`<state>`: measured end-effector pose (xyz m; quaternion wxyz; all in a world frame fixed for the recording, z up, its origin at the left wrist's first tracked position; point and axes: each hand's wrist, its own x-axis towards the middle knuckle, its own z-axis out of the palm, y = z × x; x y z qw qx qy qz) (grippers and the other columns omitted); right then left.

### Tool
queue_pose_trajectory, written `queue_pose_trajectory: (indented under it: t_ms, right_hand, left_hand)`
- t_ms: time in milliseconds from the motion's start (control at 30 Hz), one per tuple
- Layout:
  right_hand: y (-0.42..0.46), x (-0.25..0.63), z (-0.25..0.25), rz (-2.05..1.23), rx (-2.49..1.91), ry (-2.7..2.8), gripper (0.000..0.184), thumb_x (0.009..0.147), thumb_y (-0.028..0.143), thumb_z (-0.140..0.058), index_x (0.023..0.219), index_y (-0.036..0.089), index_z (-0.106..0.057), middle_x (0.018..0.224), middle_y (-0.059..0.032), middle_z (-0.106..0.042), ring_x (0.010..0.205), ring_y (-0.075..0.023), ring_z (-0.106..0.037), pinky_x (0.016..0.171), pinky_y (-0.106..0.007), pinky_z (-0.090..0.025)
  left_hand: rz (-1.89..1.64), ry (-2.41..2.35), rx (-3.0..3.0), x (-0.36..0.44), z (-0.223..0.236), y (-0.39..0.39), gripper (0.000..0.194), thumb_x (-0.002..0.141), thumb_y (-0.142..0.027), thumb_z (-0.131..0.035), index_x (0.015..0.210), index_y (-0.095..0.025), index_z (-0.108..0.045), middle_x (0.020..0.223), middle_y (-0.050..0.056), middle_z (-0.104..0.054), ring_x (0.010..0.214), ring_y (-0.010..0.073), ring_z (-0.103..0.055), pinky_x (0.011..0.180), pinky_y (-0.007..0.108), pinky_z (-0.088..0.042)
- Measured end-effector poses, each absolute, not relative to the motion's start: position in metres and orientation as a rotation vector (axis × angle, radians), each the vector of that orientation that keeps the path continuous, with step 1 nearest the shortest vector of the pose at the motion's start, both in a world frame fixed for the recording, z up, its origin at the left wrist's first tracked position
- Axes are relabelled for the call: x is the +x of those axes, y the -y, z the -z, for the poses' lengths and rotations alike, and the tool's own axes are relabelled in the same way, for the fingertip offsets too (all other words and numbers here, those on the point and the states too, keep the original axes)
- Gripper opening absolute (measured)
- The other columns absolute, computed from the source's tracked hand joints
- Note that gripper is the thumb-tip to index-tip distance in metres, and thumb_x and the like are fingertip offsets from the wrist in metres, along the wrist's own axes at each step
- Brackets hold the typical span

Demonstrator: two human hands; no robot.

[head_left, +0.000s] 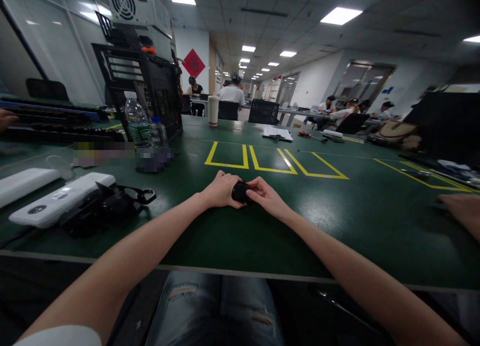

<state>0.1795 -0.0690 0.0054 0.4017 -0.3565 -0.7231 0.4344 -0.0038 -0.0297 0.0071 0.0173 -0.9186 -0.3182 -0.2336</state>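
Both my hands meet over the green tabletop (pixel 225 236), in front of yellow taped outlines (pixel 227 165). Between them is a small black rounded object (pixel 240 192), whose exact kind I cannot make out. My left hand (pixel 224 188) wraps its fingers and thumb round the object's left side. From the right, my right hand (pixel 264 195) pinches its edge with thumb and fingers. My fingers cover part of the object.
At left lie white power banks (pixel 63 198) and black straps (pixel 97 211); behind stand a water bottle (pixel 138 121) and a black computer case (pixel 161 96). A cup (pixel 213 111) and clipboard (pixel 277 133) are farther back. Another person's hand (pixel 463 208) rests at right.
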Motion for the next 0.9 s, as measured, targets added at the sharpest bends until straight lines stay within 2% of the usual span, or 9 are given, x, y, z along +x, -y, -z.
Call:
queue_pose_trajectory:
  t_ms: [100, 233, 367, 467, 633, 900]
  right_hand:
    - [0.0649, 0.1781, -0.0023, -1.059, -0.915, 1.808, 0.021, 0.077, 0.031, -0.054, 0.092, 0.021, -0.046, 0.091, -0.0018, -0.053, 0.087, -0.0149, -0.054, 0.079, -0.033, -0.045]
    - [0.0635, 0.1785, -0.0013, -1.055, -1.002, 1.801, 0.027, 0.076, 0.032, -0.055, 0.098, 0.019, -0.046, 0.098, -0.0050, -0.052, 0.095, -0.0172, -0.052, 0.083, -0.036, -0.044]
    - [0.0670, 0.1803, -0.0041, -1.147, -0.936, 1.843, 0.025, 0.074, 0.028, -0.057, 0.095, 0.019, -0.047, 0.097, -0.0032, -0.052, 0.091, -0.0161, -0.054, 0.082, -0.036, -0.045]
    - [0.0688, 0.1805, -0.0047, -1.180, -0.862, 1.829, 0.030, 0.070, 0.023, -0.063, 0.094, 0.021, -0.045, 0.097, -0.0013, -0.051, 0.088, -0.0148, -0.055, 0.079, -0.033, -0.046]
    - [0.0650, 0.1783, -0.0010, -1.140, -0.870, 1.774, 0.020, 0.075, 0.028, -0.057, 0.090, 0.021, -0.046, 0.089, -0.0005, -0.054, 0.085, -0.0144, -0.055, 0.077, -0.032, -0.046]
    - [0.0658, 0.1806, -0.0044, -1.112, -0.922, 1.839, 0.026, 0.072, 0.025, -0.060, 0.094, 0.020, -0.047, 0.097, -0.0028, -0.052, 0.089, -0.0163, -0.055, 0.080, -0.035, -0.046]
  left_hand:
    - [0.731, 0.985, -2.856, -0.0038, -0.0075, 0.0300, 0.057, 0.059, -0.056, -0.060, 0.097, -0.014, -0.049, 0.092, 0.008, -0.060, 0.085, 0.0245, -0.055, 0.079, 0.036, -0.030]
    - [0.718, 0.997, -2.852, -0.0037, -0.0075, 0.0293, 0.058, 0.058, -0.055, -0.061, 0.098, -0.014, -0.049, 0.092, 0.008, -0.060, 0.086, 0.0246, -0.055, 0.079, 0.036, -0.030]
    - [0.708, 0.998, -2.840, -0.0032, -0.0060, 0.0281, 0.058, 0.058, -0.056, -0.060, 0.098, -0.014, -0.049, 0.092, 0.008, -0.060, 0.086, 0.0248, -0.055, 0.078, 0.036, -0.030]
    - [0.707, 1.007, -2.819, -0.0024, -0.0047, 0.0278, 0.058, 0.058, -0.054, -0.061, 0.098, -0.014, -0.049, 0.091, 0.008, -0.060, 0.085, 0.0249, -0.055, 0.078, 0.036, -0.030]
    - [0.703, 1.025, -2.832, -0.0015, -0.0059, 0.0286, 0.059, 0.057, -0.057, -0.060, 0.097, -0.015, -0.049, 0.090, 0.007, -0.060, 0.084, 0.0245, -0.055, 0.078, 0.036, -0.030]
    - [0.696, 1.010, -2.840, -0.0021, -0.0059, 0.0281, 0.058, 0.058, -0.056, -0.060, 0.098, -0.015, -0.049, 0.088, 0.007, -0.060, 0.082, 0.0238, -0.055, 0.077, 0.035, -0.030]
